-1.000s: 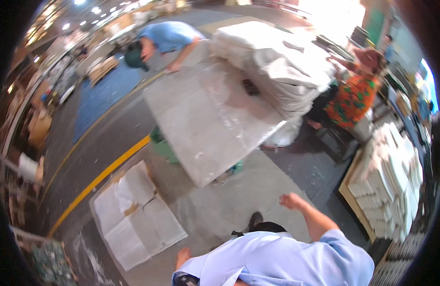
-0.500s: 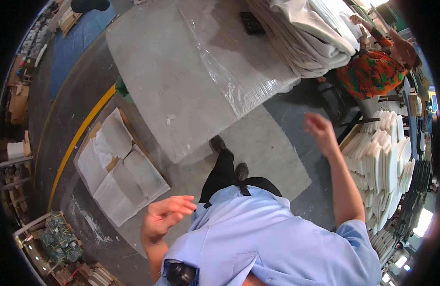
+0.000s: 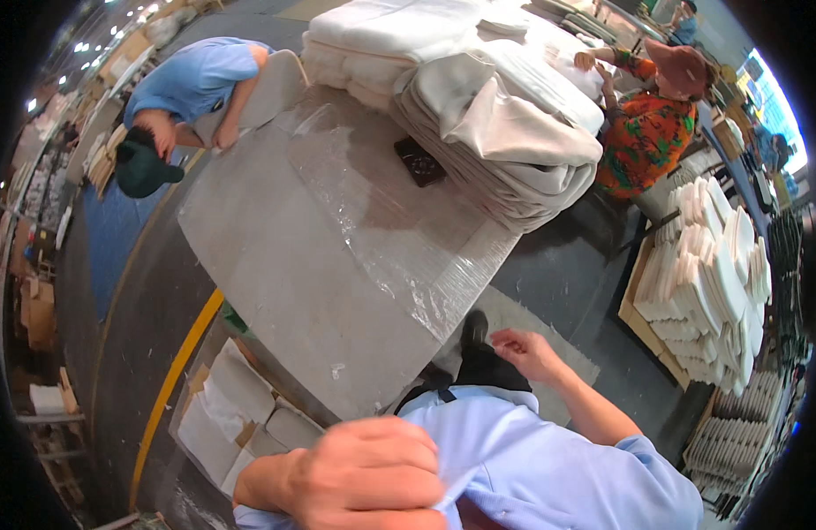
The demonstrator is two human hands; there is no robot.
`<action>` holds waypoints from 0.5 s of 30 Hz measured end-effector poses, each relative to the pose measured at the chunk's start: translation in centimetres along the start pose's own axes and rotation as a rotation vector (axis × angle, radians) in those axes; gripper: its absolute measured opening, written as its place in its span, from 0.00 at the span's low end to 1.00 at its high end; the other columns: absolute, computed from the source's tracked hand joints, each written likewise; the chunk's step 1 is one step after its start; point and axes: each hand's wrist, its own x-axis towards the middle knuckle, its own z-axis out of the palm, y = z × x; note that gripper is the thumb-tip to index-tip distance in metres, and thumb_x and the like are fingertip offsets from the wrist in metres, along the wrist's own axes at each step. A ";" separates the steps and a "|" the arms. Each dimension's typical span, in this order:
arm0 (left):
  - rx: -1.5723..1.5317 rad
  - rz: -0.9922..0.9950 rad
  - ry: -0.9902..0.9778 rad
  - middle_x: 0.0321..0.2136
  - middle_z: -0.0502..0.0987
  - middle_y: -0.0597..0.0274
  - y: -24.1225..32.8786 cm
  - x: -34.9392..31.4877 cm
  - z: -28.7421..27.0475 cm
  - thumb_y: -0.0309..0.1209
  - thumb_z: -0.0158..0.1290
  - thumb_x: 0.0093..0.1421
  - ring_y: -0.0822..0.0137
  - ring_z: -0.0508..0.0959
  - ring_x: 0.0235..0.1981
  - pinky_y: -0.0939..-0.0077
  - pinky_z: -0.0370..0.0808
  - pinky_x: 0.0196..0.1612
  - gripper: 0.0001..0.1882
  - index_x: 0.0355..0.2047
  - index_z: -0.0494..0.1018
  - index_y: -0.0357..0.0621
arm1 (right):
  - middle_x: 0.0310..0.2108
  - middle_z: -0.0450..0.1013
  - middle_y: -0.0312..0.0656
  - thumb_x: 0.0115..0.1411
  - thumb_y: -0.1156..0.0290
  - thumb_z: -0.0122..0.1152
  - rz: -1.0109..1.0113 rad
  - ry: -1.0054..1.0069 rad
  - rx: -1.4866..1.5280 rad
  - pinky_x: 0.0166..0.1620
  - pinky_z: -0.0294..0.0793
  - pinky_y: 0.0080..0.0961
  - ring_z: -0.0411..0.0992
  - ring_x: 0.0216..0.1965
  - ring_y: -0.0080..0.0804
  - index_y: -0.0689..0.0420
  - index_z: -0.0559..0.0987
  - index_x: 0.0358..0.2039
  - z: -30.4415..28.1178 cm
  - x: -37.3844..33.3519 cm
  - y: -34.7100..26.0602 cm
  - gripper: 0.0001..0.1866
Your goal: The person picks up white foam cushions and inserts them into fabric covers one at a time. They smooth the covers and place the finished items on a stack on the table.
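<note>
My left hand (image 3: 368,477) is raised close in front of my chest. Its fingers are curled in, slightly blurred, and hide whatever lies in the palm, if anything. Lower by my waist, my right hand (image 3: 525,353) hangs with its fingers loosely bent and apart, holding nothing I can see. Ahead of me stands a wide table (image 3: 249,238) with a grey top, partly covered by clear plastic film (image 3: 355,221). Neither hand touches it. A stack of folded white fabric pieces (image 3: 514,150) covers its far right part, and a flat black object (image 3: 419,162) lies beside the stack.
A person in blue (image 3: 192,84) bends over the table's far left side; another in an orange patterned shirt (image 3: 651,132) works at the stack. White padded pieces (image 3: 708,283) are piled on the right. White sheets (image 3: 227,397) lie in a carton at lower left.
My view has tilted up, showing more of the table and the person in blue. My left hand has risen toward my chest and curled in; my right hand has dropped closer to my body.
</note>
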 end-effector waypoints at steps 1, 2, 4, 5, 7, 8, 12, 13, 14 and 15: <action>-0.003 0.051 0.161 0.24 0.73 0.57 -1.3 0.4 0.5 0.34 0.59 0.62 0.57 0.73 0.22 0.58 0.78 0.32 0.10 0.34 0.72 0.41 | 0.50 0.83 0.44 0.71 0.68 0.65 0.024 0.040 0.033 0.54 0.80 0.30 0.81 0.49 0.32 0.58 0.81 0.59 -0.7 0.1 -0.5 0.18; -0.001 0.098 0.325 0.23 0.73 0.57 -2.6 1.0 1.1 0.35 0.59 0.63 0.59 0.73 0.22 0.57 0.79 0.31 0.11 0.34 0.71 0.41 | 0.50 0.83 0.43 0.71 0.68 0.65 0.047 0.078 0.063 0.53 0.80 0.30 0.81 0.48 0.31 0.58 0.81 0.59 -1.7 0.4 -1.1 0.18; -0.075 -0.005 0.673 0.23 0.74 0.56 -3.7 2.8 3.4 0.36 0.59 0.65 0.60 0.73 0.20 0.59 0.78 0.29 0.13 0.33 0.69 0.41 | 0.49 0.83 0.43 0.71 0.69 0.64 0.024 0.090 0.062 0.53 0.80 0.29 0.80 0.48 0.29 0.58 0.81 0.58 -3.3 0.6 -2.0 0.17; -0.153 -0.132 0.837 0.22 0.74 0.56 -3.2 5.5 4.9 0.37 0.58 0.67 0.60 0.72 0.19 0.60 0.77 0.26 0.14 0.31 0.69 0.41 | 0.49 0.83 0.43 0.71 0.70 0.64 0.004 0.106 0.080 0.53 0.80 0.28 0.80 0.49 0.29 0.58 0.81 0.58 -3.8 0.9 -1.8 0.16; -0.248 -0.190 1.031 0.21 0.74 0.55 -4.0 8.9 6.3 0.40 0.57 0.69 0.61 0.72 0.17 0.63 0.74 0.22 0.18 0.28 0.69 0.40 | 0.51 0.81 0.41 0.73 0.72 0.63 -0.022 0.077 0.097 0.55 0.77 0.26 0.77 0.51 0.24 0.61 0.80 0.57 -5.1 1.6 -3.5 0.15; -0.274 -0.122 1.056 0.20 0.74 0.55 -5.2 9.5 6.4 0.41 0.57 0.70 0.61 0.72 0.16 0.64 0.73 0.21 0.20 0.27 0.69 0.40 | 0.51 0.81 0.40 0.72 0.73 0.63 -0.036 0.047 0.077 0.56 0.77 0.26 0.77 0.52 0.26 0.62 0.80 0.58 -5.6 2.0 -4.0 0.16; -0.375 0.466 0.624 0.20 0.73 0.55 -14.8 10.0 5.4 0.53 0.47 0.76 0.60 0.71 0.14 0.64 0.66 0.17 0.33 0.22 0.73 0.39 | 0.51 0.82 0.41 0.69 0.74 0.65 0.005 -0.096 0.159 0.58 0.77 0.30 0.79 0.53 0.30 0.60 0.81 0.59 -10.4 3.6 -6.8 0.18; -0.363 0.476 0.562 0.20 0.72 0.57 -16.1 11.0 5.2 0.55 0.43 0.77 0.60 0.71 0.15 0.65 0.66 0.18 0.34 0.21 0.72 0.41 | 0.51 0.82 0.41 0.69 0.74 0.65 -0.039 -0.099 0.280 0.58 0.77 0.30 0.79 0.53 0.30 0.62 0.80 0.58 -12.9 4.1 -6.6 0.18; -0.340 0.485 0.502 0.20 0.71 0.58 -17.3 11.9 5.1 0.56 0.38 0.78 0.61 0.72 0.16 0.66 0.66 0.19 0.35 0.21 0.72 0.42 | 0.50 0.82 0.43 0.69 0.74 0.64 -0.089 -0.060 0.310 0.58 0.78 0.31 0.80 0.51 0.31 0.63 0.80 0.58 -15.7 5.0 -6.8 0.18; -0.303 0.490 0.446 0.20 0.70 0.60 -18.4 12.7 4.9 0.57 0.34 0.79 0.61 0.72 0.16 0.66 0.66 0.19 0.37 0.21 0.71 0.43 | 0.49 0.82 0.44 0.70 0.72 0.63 -0.100 0.007 0.360 0.56 0.79 0.32 0.81 0.49 0.33 0.63 0.80 0.58 -18.5 6.0 -7.8 0.18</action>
